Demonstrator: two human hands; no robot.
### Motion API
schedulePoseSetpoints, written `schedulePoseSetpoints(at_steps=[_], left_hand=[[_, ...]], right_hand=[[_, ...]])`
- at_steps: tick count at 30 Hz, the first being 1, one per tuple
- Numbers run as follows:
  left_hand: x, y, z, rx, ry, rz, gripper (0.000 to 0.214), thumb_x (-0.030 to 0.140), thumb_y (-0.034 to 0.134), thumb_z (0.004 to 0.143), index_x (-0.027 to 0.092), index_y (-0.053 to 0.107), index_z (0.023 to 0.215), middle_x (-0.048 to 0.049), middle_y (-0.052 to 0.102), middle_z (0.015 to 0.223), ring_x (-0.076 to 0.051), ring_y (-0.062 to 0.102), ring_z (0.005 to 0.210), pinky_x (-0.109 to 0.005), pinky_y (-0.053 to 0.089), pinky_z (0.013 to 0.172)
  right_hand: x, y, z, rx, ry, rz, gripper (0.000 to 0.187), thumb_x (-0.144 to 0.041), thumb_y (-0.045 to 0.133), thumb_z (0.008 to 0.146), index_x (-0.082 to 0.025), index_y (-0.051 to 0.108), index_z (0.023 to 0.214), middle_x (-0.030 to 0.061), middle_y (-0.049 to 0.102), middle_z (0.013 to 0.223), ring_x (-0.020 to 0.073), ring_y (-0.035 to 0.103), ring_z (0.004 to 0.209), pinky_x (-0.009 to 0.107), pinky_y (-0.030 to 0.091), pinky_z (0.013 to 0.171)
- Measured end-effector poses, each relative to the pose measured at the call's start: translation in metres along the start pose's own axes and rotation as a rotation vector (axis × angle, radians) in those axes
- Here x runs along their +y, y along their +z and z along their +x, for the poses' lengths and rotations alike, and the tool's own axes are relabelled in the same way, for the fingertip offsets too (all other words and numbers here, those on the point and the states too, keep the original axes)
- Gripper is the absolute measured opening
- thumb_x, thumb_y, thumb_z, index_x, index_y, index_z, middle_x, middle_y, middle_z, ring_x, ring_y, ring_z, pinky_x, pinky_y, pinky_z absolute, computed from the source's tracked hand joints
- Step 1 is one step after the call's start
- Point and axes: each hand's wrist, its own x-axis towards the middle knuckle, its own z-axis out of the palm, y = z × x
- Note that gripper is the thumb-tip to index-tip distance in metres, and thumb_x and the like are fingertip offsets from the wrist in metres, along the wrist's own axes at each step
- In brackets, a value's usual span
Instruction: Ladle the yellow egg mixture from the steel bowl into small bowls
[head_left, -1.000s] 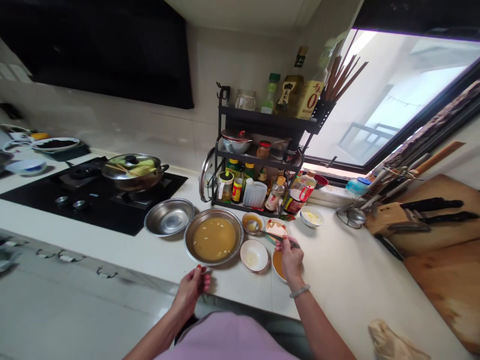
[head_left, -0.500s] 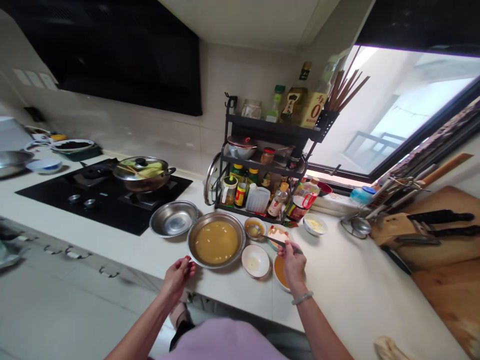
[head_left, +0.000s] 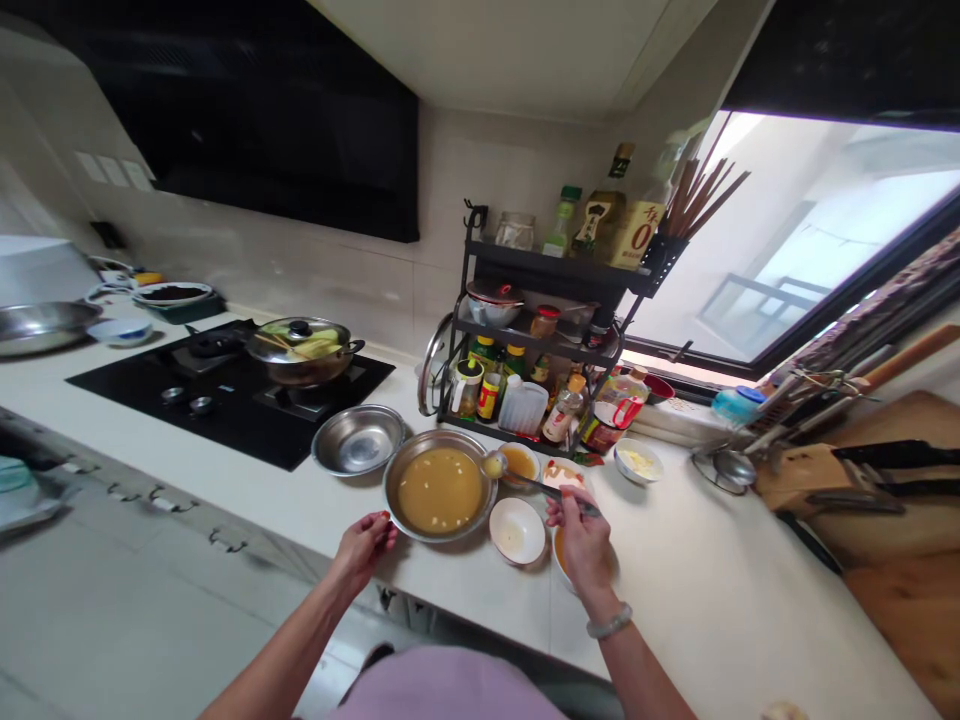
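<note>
My right hand [head_left: 581,535] is closed around the dark handle of a small ladle [head_left: 494,464]. The ladle's bowl hangs at the right rim of a steel basin [head_left: 387,497], between it and a small bowl of brownish liquid [head_left: 520,461]. Cloudy tan broth [head_left: 441,490] with pale bits fills much of the basin. At the basin's near left edge, the fingers of my left hand [head_left: 367,545] pinch the rim. A white bowl [head_left: 517,530] with a little residue stands below the ladle. Partly hidden by my right hand is another bowl of orange-brown liquid [head_left: 560,556].
A second steel basin [head_left: 358,440] stands to the left, beside the black hob [head_left: 225,400] with a lidded pan [head_left: 304,350]. Behind the bowls rises a black rack [head_left: 555,265] of bottles. A bowl with chopped pale pieces [head_left: 639,462] and a knife block [head_left: 799,470] are at right.
The ladle has come up out of the small bowl of liquid and moved left to the basin's rim. My left hand stays at the basin edge. The view has shifted slightly.
</note>
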Motion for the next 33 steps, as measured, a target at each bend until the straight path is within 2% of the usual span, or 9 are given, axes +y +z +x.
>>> schedulePoseSetpoints(at_steps=[4, 8, 12, 15, 19, 22, 25, 28, 33], left_hand=[[0.007, -0.005, 0.005, -0.036, -0.041, 0.027, 0.011, 0.003, 0.063, 0.078, 0.012, 0.059, 0.073, -0.0015, 0.061, 0.054, -0.009, 0.058, 0.046, -0.017, 0.047, 0.045], [0.011, -0.01, 0.009, -0.088, -0.114, 0.07, 0.01, 0.005, 0.065, 0.077, 0.012, 0.06, 0.073, -0.0021, 0.063, 0.056, -0.008, 0.057, 0.046, -0.016, 0.046, 0.046], [0.016, -0.012, 0.015, -0.157, -0.192, 0.122, 0.015, 0.009, 0.07, 0.074, 0.013, 0.058, 0.067, -0.0009, 0.061, 0.052, -0.007, 0.053, 0.043, -0.016, 0.043, 0.044], [0.02, -0.013, 0.021, -0.204, -0.228, 0.133, 0.022, 0.012, 0.074, 0.071, 0.014, 0.054, 0.063, -0.0005, 0.061, 0.051, -0.007, 0.051, 0.042, -0.016, 0.043, 0.044], [0.021, -0.016, 0.027, -0.267, -0.265, 0.151, 0.027, 0.017, 0.079, 0.067, 0.015, 0.052, 0.063, -0.0016, 0.062, 0.053, -0.008, 0.053, 0.045, -0.017, 0.042, 0.044], [0.022, -0.018, 0.031, -0.295, -0.278, 0.17, 0.03, 0.021, 0.081, 0.064, 0.015, 0.052, 0.062, -0.0017, 0.062, 0.054, -0.008, 0.052, 0.045, -0.017, 0.041, 0.044], [0.023, -0.019, 0.034, -0.324, -0.273, 0.191, 0.032, 0.024, 0.083, 0.061, 0.015, 0.052, 0.062, -0.0021, 0.062, 0.054, -0.008, 0.053, 0.046, -0.017, 0.04, 0.044], [0.023, -0.02, 0.036, -0.338, -0.263, 0.216, 0.034, 0.025, 0.085, 0.059, 0.015, 0.053, 0.061, -0.0016, 0.062, 0.054, -0.008, 0.052, 0.047, -0.017, 0.04, 0.044], [0.02, -0.019, 0.034, -0.336, -0.234, 0.202, 0.034, 0.025, 0.084, 0.059, 0.016, 0.051, 0.06, -0.0005, 0.06, 0.052, -0.008, 0.053, 0.048, -0.017, 0.04, 0.044]], right_hand=[[-0.004, 0.016, -0.026, -0.163, -0.169, -0.127, 0.034, -0.049, 0.057, 0.087, -0.018, 0.066, 0.096, 0.0009, 0.065, 0.062, 0.0142, 0.061, 0.047, 0.027, 0.054, 0.051], [-0.007, 0.023, -0.046, -0.333, -0.419, -0.215, 0.023, -0.03, 0.049, 0.094, -0.021, 0.068, 0.104, 0.0068, 0.068, 0.087, 0.0138, 0.064, 0.06, 0.026, 0.056, 0.054], [-0.007, 0.021, -0.04, -0.25, -0.541, -0.314, 0.024, -0.022, 0.048, 0.094, -0.022, 0.067, 0.109, 0.0093, 0.068, 0.097, 0.0149, 0.065, 0.065, 0.029, 0.057, 0.06], [-0.004, 0.019, -0.026, -0.086, -0.481, -0.41, 0.021, -0.026, 0.049, 0.093, -0.021, 0.067, 0.102, 0.0046, 0.068, 0.08, 0.0149, 0.064, 0.06, 0.03, 0.057, 0.061], [0.013, 0.021, -0.014, 0.004, -0.309, -0.461, 0.025, -0.038, 0.053, 0.089, -0.018, 0.068, 0.092, 0.0033, 0.068, 0.071, 0.0159, 0.064, 0.055, 0.03, 0.056, 0.058], [0.03, 0.025, -0.014, 0.111, -0.128, -0.355, 0.032, -0.046, 0.059, 0.083, -0.016, 0.066, 0.092, 0.0026, 0.066, 0.063, 0.0169, 0.064, 0.052, 0.031, 0.055, 0.056], [0.04, 0.03, -0.014, 0.311, 0.023, -0.157, 0.038, -0.049, 0.065, 0.075, -0.015, 0.063, 0.092, 0.0012, 0.065, 0.058, 0.0177, 0.062, 0.048, 0.031, 0.053, 0.051], [0.036, 0.029, -0.011, 0.432, 0.074, -0.021, 0.037, -0.047, 0.069, 0.07, -0.016, 0.061, 0.09, 0.0011, 0.067, 0.06, 0.0178, 0.061, 0.048, 0.03, 0.051, 0.049], [0.019, 0.019, -0.004, 0.462, 0.086, 0.017, 0.034, -0.044, 0.069, 0.068, -0.017, 0.06, 0.087, -0.0001, 0.065, 0.055, 0.0179, 0.061, 0.049, 0.03, 0.05, 0.05]])
